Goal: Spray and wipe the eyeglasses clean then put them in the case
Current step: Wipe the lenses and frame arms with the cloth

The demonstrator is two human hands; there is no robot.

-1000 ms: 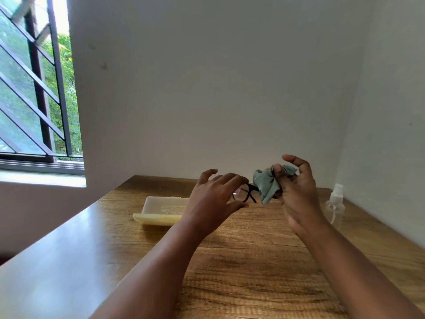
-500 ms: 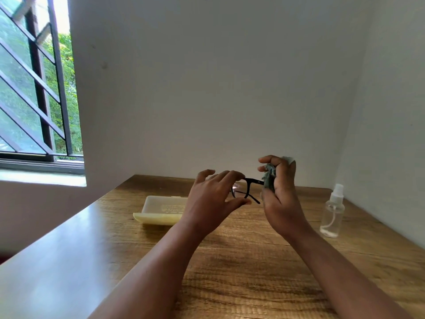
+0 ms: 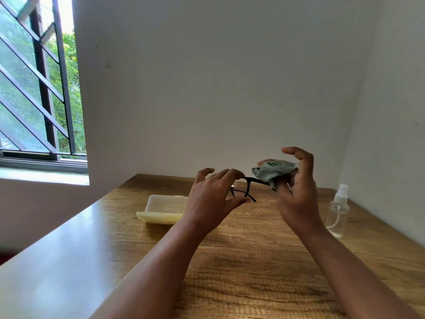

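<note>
Our left hand [image 3: 213,196] pinches the black eyeglasses [image 3: 249,186] above the wooden table [image 3: 253,261]; our right hand [image 3: 296,192] pinches a green cloth [image 3: 272,170] around one lens.

We list: eyeglasses [image 3: 247,187], black frame; cloth [image 3: 273,169], pale grey-green; case [image 3: 163,209], cream-yellow; spray bottle [image 3: 337,212], clear with white cap; counter [image 3: 241,268], brown wood grain; walls [image 3: 218,77], white.
</note>
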